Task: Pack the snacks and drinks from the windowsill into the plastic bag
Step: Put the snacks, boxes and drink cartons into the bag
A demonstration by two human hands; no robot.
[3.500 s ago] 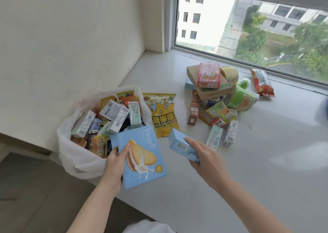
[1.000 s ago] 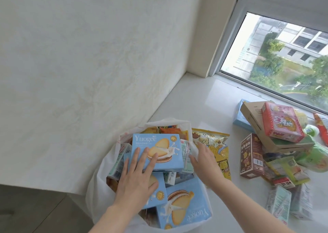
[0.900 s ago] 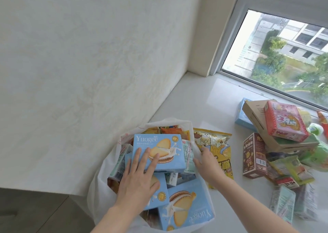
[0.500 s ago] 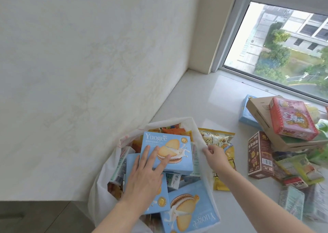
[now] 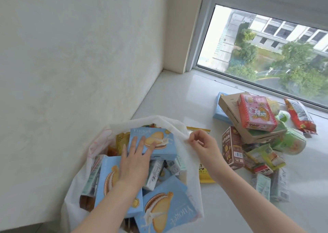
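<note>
The plastic bag (image 5: pixel 83 185) sits at the windowsill's (image 5: pixel 177 98) left edge, mouth up. The left hand (image 5: pixel 134 163), fingers spread, presses a blue biscuit box (image 5: pixel 156 140) flat inside, long axis across the bag. The right hand (image 5: pixel 202 144) pinches the rim. Next likely: reaching right for the pile, starting with the brown carton (image 5: pixel 231 147).

The pale windowsill (image 5: pixel 177 98) runs from the wall corner to the window. A white plastic bag (image 5: pixel 193 163) full of boxes sits at its near left edge. Just beside the bag lies a yellow snack packet (image 5: pixel 204 176). Further right, a brown box (image 5: pixel 232 147) stands upright before a heap of snacks, with a blue box (image 5: pixel 219 108) behind and a red packet (image 5: pixel 300 115) near the window.
</note>
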